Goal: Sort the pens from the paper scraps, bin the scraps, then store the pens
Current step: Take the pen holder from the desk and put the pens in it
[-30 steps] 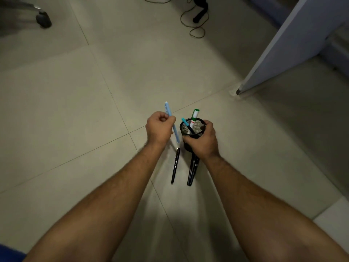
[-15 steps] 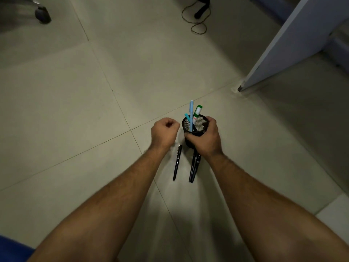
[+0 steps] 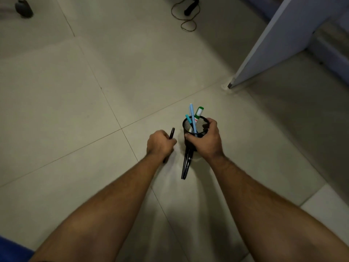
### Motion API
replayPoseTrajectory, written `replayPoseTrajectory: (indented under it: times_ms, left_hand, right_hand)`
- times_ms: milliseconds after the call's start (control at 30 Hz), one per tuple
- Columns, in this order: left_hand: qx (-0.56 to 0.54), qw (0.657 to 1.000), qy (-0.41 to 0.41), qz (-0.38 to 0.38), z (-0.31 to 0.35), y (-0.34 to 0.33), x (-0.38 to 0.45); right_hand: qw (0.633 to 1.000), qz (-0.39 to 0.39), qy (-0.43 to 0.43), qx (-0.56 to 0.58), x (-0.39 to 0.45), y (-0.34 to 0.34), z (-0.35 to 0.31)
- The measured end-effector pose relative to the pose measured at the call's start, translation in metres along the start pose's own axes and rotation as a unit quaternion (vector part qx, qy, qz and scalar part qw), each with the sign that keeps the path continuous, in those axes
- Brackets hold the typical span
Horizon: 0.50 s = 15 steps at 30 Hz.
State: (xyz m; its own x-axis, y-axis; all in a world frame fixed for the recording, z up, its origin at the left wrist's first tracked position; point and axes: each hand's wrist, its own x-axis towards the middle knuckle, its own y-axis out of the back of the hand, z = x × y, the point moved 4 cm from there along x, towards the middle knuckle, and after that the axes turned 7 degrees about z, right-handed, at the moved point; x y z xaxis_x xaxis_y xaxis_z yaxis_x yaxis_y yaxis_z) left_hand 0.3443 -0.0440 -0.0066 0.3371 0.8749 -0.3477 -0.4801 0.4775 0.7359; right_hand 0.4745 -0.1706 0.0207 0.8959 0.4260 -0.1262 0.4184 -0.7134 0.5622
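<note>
Fingers of left hand (image 3: pixel 160 143) clamp black pen (image 3: pixel 172 132); right hand (image 3: pixel 206 141) grips mesh cup (image 3: pixel 196 127)

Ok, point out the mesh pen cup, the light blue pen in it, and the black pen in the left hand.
mesh pen cup (image 3: pixel 203 123), head view, right rim.
light blue pen (image 3: pixel 192 114), head view, upper barrel.
black pen (image 3: pixel 172 132), head view, end above the left hand.

Pen cup (image 3: pixel 196 127) in right hand (image 3: pixel 205 140), three pens (image 3: pixel 193 118) standing inside. Two pens (image 3: pixel 186 165) on floor (image 3: pixel 94 110) below cup. Left hand (image 3: pixel 160 144), gripping one pen (image 3: pixel 171 132), just left of cup.
</note>
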Motion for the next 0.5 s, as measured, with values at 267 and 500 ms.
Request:
replayPoseTrajectory:
  times_ms: [267,500]
  left_hand:
    - [-0.349,0.935,0.018,0.066,0.074,0.050,0.017]
    - [-0.288,0.957,-0.010,-0.040,0.076,0.021,0.006]
  right_hand:
    - [0.999,-0.006,0.007,-0.036,-0.002,0.006,0.000]
    - [1.000,0.004,0.002,-0.011,0.006,0.007,-0.005]
